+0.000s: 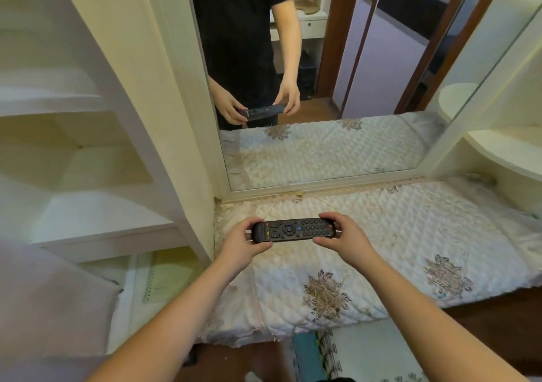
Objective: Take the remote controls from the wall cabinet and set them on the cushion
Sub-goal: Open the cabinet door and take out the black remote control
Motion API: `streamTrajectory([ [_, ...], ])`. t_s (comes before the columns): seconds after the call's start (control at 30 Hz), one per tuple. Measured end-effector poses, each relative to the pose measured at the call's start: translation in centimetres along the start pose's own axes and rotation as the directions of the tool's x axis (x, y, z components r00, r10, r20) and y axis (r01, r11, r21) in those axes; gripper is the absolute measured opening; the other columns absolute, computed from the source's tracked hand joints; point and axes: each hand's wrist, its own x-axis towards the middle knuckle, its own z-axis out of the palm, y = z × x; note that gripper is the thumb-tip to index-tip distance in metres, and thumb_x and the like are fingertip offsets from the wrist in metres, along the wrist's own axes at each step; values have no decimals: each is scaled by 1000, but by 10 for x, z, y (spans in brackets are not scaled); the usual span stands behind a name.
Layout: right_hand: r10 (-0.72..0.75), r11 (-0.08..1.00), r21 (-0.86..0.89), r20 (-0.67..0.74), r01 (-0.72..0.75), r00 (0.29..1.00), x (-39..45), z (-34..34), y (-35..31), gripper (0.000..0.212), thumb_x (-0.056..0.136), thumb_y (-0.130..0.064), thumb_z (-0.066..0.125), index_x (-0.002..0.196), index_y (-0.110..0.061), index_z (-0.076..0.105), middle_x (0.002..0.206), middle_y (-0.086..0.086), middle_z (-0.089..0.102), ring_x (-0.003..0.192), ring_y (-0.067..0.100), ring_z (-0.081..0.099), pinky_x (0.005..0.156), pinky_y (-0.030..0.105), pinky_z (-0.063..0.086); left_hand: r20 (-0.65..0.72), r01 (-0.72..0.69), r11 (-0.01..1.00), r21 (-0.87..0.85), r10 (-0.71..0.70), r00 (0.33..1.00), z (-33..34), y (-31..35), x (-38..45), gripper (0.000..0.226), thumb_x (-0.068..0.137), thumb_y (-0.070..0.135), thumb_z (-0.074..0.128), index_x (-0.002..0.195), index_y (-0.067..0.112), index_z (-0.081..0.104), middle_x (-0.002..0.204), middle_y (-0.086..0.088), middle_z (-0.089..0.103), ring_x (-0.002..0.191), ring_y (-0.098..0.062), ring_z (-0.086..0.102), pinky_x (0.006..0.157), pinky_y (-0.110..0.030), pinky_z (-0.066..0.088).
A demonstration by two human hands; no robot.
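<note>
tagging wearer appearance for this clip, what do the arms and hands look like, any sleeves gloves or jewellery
Both forearms are bare from the frame's bottom edge to the wrists. The left hand and right hand wear no gloves, and no rings, watch or bands show. The mirror reflects a black short-sleeved top whose sleeve ends above the elbow.

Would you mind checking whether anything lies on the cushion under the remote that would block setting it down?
Nothing visible does. The remote control is held at its ends by the left hand and right hand, over the quilted cushion, and the fabric beneath it looks bare.
</note>
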Motion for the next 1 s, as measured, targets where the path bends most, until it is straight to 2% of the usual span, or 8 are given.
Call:
streamTrajectory([
  [0.23, -53, 971, -232, -5, 50, 999, 26, 22, 9, 62, 74, -27, 81, 129, -16, 54, 120, 3, 54, 106, 17, 56, 98, 33, 47, 4, 69, 995, 66, -70, 998, 6, -23, 28, 59, 67, 15, 83, 119, 26, 59, 111, -5, 61, 95, -19, 65, 88, -40, 54],
  [0.37, -25, 968, -248, 36, 33, 999, 44, 29, 26, 61, 74, -26, 80, 128, -16, 54, 120, 4, 50, 106, 18, 53, 101, 33, 45, 24, 148, 989, 1, -148, 989, 17, -34, 44, 55, 72, 3, 79, 121, 17, 58, 111, -8, 60, 93, -21, 63, 79, -27, 52],
  [0.5, 50, 978, -207, 69, -34, 996, 61, 36, 43, 60, 75, -21, 80, 129, -16, 54, 117, 4, 46, 99, 14, 49, 104, 32, 41, 20, 268, 960, -81, -267, 963, 27, -41, 62, 51, 77, 2, 75, 124, 16, 58, 110, -4, 59, 90, -17, 60, 66, -17, 45],
  [0.57, 73, 979, -197, 86, -55, 994, 70, 38, 50, 60, 76, -20, 79, 130, -16, 54, 117, 4, 45, 100, 16, 50, 104, 31, 40, 20, 336, 933, -126, -336, 942, 33, -44, 71, 49, 81, 1, 71, 125, 15, 58, 113, -6, 60, 89, -16, 59, 66, -15, 45],
  [0.7, 108, 978, -190, 112, -86, 988, 89, 40, 62, 64, 76, -21, 78, 134, -15, 51, 122, 7, 46, 110, 22, 52, 103, 30, 40, 3, 425, 887, -178, -432, 902, 45, -45, 85, 51, 87, 3, 62, 135, 14, 49, 120, -12, 57, 95, -19, 58, 71, -21, 45],
  [0.83, 135, 976, -192, 152, -105, 979, 106, 41, 69, 74, 75, -28, 79, 138, -16, 43, 128, 7, 46, 114, 21, 52, 99, 30, 40, -28, 510, 790, -340, -551, 834, 51, -50, 97, 53, 91, 10, 53, 141, 15, 37, 128, -13, 52, 108, -25, 58, 82, -30, 48],
  [0.9, 148, 981, -153, 171, -122, 974, 112, 43, 73, 74, 76, -31, 79, 139, -14, 42, 130, 7, 47, 116, 22, 52, 101, 32, 41, -14, 538, 746, -392, -590, 807, 51, -51, 101, 49, 91, 15, 50, 139, 13, 40, 127, -13, 53, 108, -26, 58, 89, -33, 50],
  [1.0, 217, 974, 28, 145, -224, 965, 117, 45, 75, 53, 91, -23, 62, 139, -12, 42, 134, 9, 53, 120, 22, 53, 99, 32, 44, 9, 522, 645, -559, -624, 781, 50, -51, 103, 31, 97, 24, 45, 121, 7, 51, 113, -10, 60, 100, -22, 60, 99, -36, 45],
])
